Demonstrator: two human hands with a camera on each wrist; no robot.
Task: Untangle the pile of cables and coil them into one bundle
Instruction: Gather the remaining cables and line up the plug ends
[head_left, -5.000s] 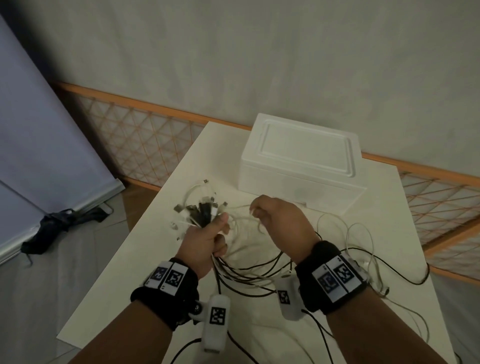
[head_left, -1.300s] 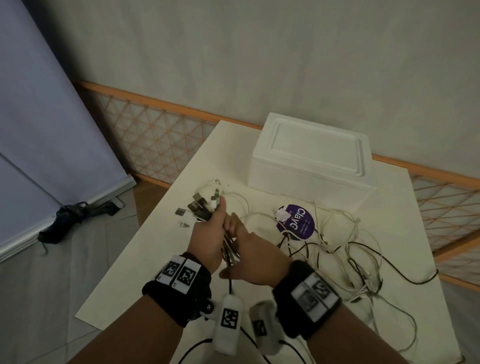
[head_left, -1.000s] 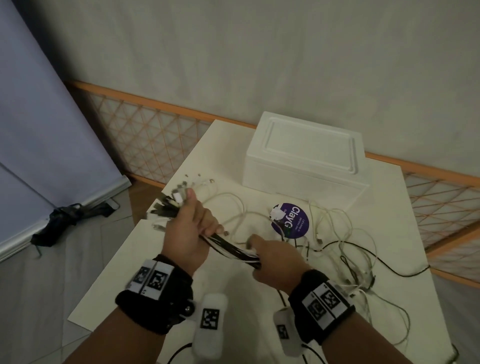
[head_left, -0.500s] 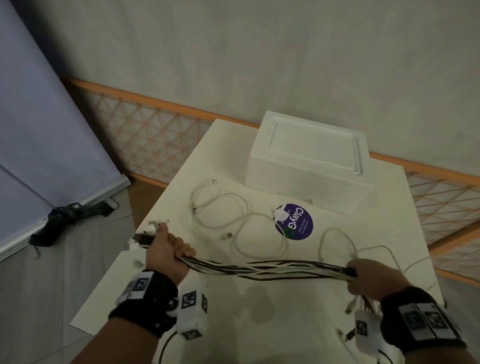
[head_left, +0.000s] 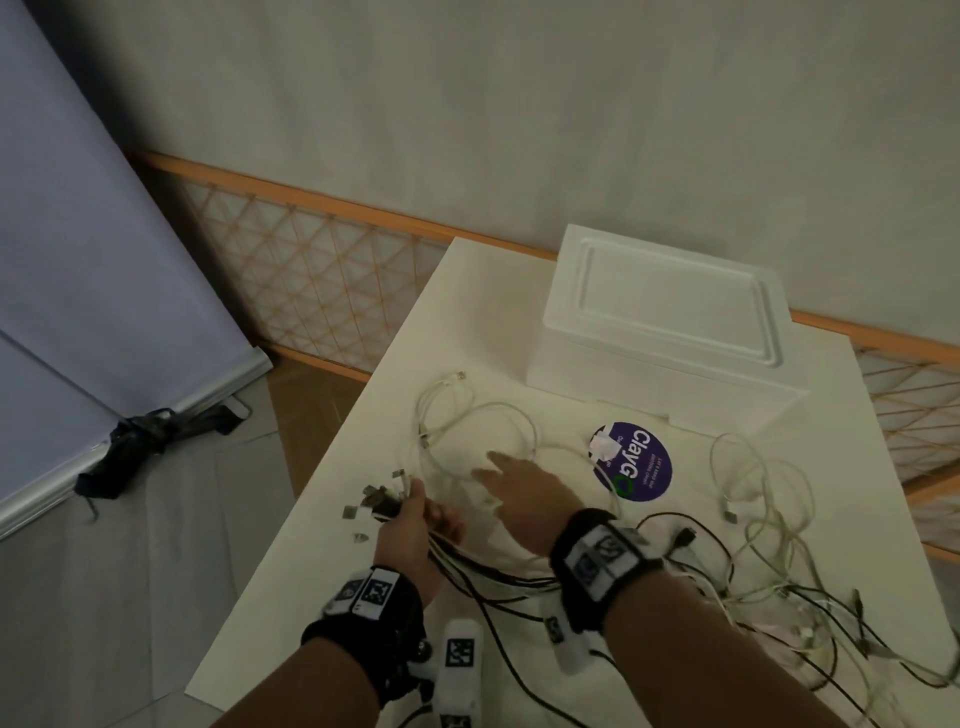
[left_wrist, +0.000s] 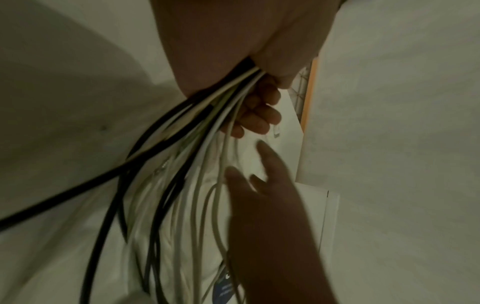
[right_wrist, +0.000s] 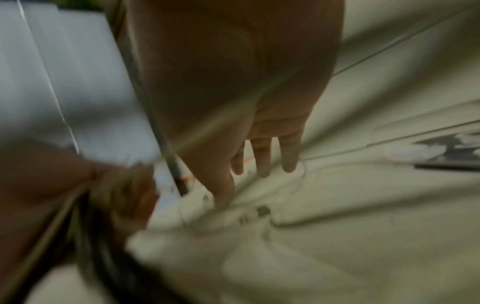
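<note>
Cables (head_left: 483, 566) gripped by left hand (head_left: 410, 535); right hand (head_left: 524, 493) spread.

The head camera is looking down and forward over the surface (head_left: 467, 332); both wrist cameras are viewing close-up along the hands, sharing the cables (left_wrist: 182, 164).

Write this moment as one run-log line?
left hand: grips cable bunch | right hand: open, reaching toward loose white cable | bundle: not coiled

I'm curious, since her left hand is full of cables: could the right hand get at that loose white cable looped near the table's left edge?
Probably yes. The right hand is open, fingers straight, already stretched over the loose white cable, and nothing lies between them. The left hand grips the bundle of cables off to the side.
</note>
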